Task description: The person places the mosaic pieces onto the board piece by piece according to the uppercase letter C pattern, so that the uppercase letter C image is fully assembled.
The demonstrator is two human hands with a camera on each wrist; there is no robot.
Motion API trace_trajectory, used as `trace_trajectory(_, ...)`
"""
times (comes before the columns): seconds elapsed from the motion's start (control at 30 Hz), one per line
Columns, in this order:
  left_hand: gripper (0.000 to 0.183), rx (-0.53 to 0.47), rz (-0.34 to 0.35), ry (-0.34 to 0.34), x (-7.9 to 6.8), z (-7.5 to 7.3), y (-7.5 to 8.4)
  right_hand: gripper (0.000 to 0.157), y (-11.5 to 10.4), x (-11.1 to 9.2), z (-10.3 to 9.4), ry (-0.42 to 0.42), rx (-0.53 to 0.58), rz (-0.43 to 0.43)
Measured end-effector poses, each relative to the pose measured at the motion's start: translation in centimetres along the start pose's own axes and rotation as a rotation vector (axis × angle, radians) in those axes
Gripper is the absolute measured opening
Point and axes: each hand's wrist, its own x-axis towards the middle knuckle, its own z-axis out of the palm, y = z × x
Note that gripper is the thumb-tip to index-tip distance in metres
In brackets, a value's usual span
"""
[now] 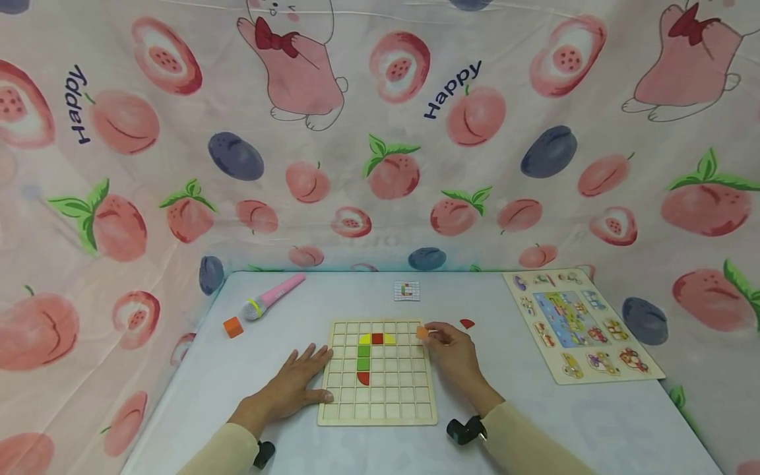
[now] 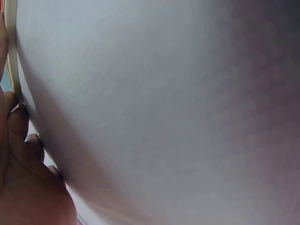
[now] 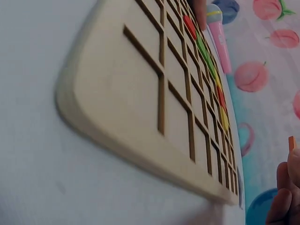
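Observation:
A wooden grid board (image 1: 404, 399) lies in the middle of the table, with red, green and yellow pieces set in some of its cells. My left hand (image 1: 291, 382) rests flat with fingers spread, its thumb and fingertips at the board's left edge. Between thumb and fingers my right hand (image 1: 456, 353) pinches a small orange square tile (image 1: 422, 332) over the board's upper right corner. In the right wrist view the orange tile (image 3: 291, 142) shows edge-on at the fingertips. Two green squares (image 1: 363, 357) form a column above a red rounded piece (image 1: 363, 378).
A red fan-shaped piece (image 1: 467, 323) lies right of the board. Behind it sits a small pattern card (image 1: 406, 291). An orange block (image 1: 233, 327) and a pink toy microphone (image 1: 273, 297) are at the back left. A picture puzzle board (image 1: 584, 326) lies at the right.

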Motion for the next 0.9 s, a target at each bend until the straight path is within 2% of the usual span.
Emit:
trace_trajectory(0.2,0.1,-0.006,-0.008,-0.001,-0.1,0.0,0.1,0.026,-0.4,-1.1,1.8,-0.068,0.042,0.011)
trace_trajectory(0.5,0.1,0.0,-0.013,0.004,-0.1,0.0,0.2,0.023,-0.4,-2.7,4.0,-0.193,0.047,-0.065)
trace_trajectory(0.7,0.1,-0.003,-0.009,0.009,0.0,0.0,0.2,0.019,-0.4,-3.8,4.9,-0.28,-0.032,-0.137)
trace_trajectory(0.9,0.099,0.005,-0.009,0.01,0.0,0.1,0.2,0.019,-0.4,-4.2,5.5,-0.271,-0.139,-0.229)
